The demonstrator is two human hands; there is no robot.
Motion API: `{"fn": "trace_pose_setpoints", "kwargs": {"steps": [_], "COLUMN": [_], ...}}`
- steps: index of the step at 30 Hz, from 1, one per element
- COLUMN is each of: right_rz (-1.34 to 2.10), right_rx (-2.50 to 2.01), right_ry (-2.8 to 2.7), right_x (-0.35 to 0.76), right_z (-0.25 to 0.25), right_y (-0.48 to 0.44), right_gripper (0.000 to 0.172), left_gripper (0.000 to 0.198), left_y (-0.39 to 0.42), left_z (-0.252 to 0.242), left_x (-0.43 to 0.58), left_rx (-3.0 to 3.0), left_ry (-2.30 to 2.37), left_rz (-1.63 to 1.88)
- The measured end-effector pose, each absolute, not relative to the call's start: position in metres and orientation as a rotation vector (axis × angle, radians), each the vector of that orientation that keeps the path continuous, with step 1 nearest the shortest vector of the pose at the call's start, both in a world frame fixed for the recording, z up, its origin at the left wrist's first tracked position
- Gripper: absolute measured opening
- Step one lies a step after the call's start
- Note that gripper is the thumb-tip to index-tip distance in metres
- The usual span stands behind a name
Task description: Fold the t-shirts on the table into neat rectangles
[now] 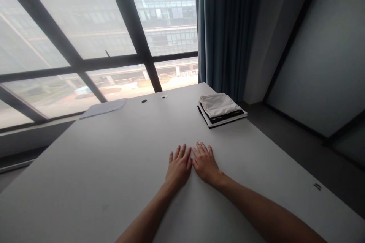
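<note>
My left hand (178,167) lies flat, palm down, on the white table (114,167), fingers stretched out and holding nothing. My right hand (205,164) rests flat beside it, its thumb side touching the left hand, fingers spread and empty too. Both point toward the window. A small stack of folded clothes (221,109), white on top with black and white layers below, sits on the table beyond and to the right of my right hand, apart from it.
A sheet of paper (104,107) lies at the table's far left edge by the window. Two small round holes (144,101) are in the tabletop near the far edge. A blue curtain (225,26) hangs at the back right. The table's right edge drops to dark floor.
</note>
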State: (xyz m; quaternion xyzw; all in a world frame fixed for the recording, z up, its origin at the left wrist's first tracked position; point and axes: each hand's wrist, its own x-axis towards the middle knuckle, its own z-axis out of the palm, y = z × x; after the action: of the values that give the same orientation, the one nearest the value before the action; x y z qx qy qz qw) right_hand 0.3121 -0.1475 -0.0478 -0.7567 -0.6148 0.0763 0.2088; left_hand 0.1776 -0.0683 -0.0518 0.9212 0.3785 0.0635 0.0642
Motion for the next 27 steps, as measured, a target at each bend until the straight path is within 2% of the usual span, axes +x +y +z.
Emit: {"fn": "trace_pose_setpoints", "kwargs": {"steps": [15,21,27], "right_rz": [0.214,0.314,0.625], "right_rx": [-2.018,-1.615,-1.279], "right_ry": [-1.638,-1.05,-0.522], "right_x": [0.313,0.341,0.383], "right_z": [-0.054,-0.051,-0.052], "right_y": [-0.147,-0.128,-0.113], "right_gripper": [0.051,0.036,0.046], "left_gripper": [0.054,0.052,0.053], "left_y": [-0.07,-0.068,-0.059], "left_z": [-0.046,-0.05,-0.047], "left_x": [0.179,0.178,0.206], "left_rx": [2.785,2.775,2.694], "left_ry": [1.133,1.141,1.284], "left_rz": [0.183,0.238,0.385]}}
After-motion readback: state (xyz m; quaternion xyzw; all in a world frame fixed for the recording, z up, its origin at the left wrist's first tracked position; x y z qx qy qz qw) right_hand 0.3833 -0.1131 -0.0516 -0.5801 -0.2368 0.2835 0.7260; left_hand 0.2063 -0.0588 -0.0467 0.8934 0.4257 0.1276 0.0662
